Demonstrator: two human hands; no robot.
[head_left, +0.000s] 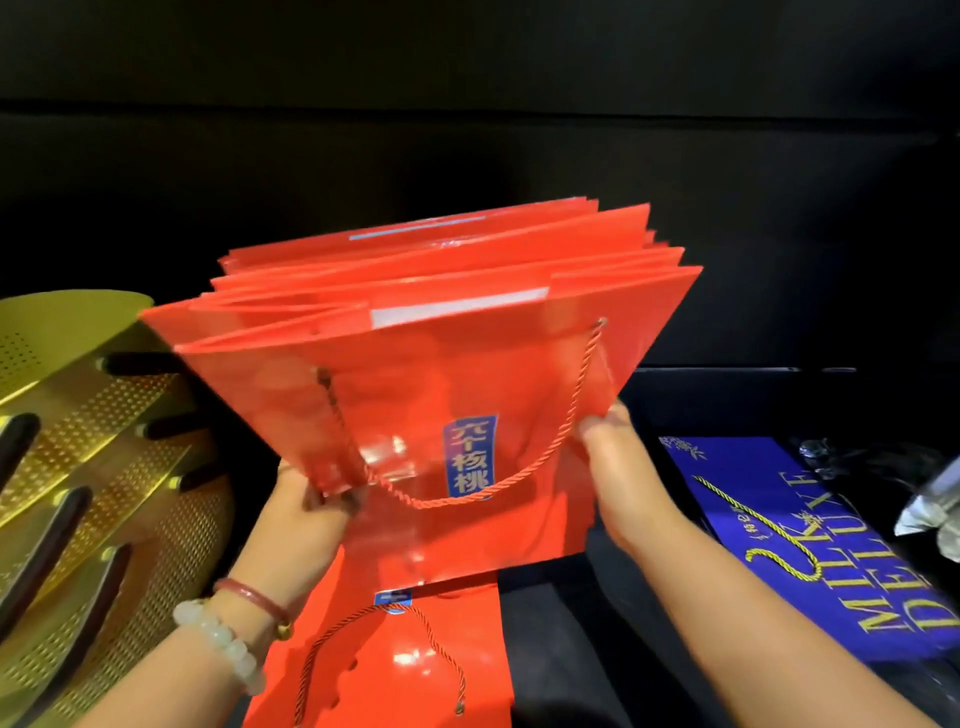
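A stack of several flat red paper gift bags (426, 322) stands on edge in front of me, fanned out at the top, with a blue label and a red cord handle on the nearest one. My left hand (311, 506) grips the stack's lower left corner. My right hand (618, 457) holds its right edge, fingers pinching the bags. Another red bag (395, 660) lies flat below, its cord handle loose on top.
Gold perforated bags with dark handles (78, 467) lie stacked at the left. A blue bag with gold lettering (810, 551) lies flat at the right, with crumpled clear wrapping (924, 499) beyond it. The surface and back wall are black.
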